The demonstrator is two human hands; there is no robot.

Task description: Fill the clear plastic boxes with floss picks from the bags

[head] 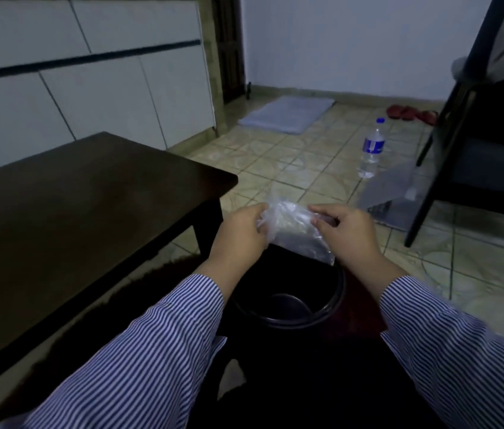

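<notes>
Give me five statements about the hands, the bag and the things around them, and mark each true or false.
1. Both the left hand and the right hand pinch the clear plastic bag. True.
2. The bag lies on the dark table. False: it is held up over the black bin.
3. A water bottle stands upright on the tiled floor. True.
4. The bottle's cap is red. False: it is blue.
5. The sleeves are plain white. False: they are striped.
</notes>
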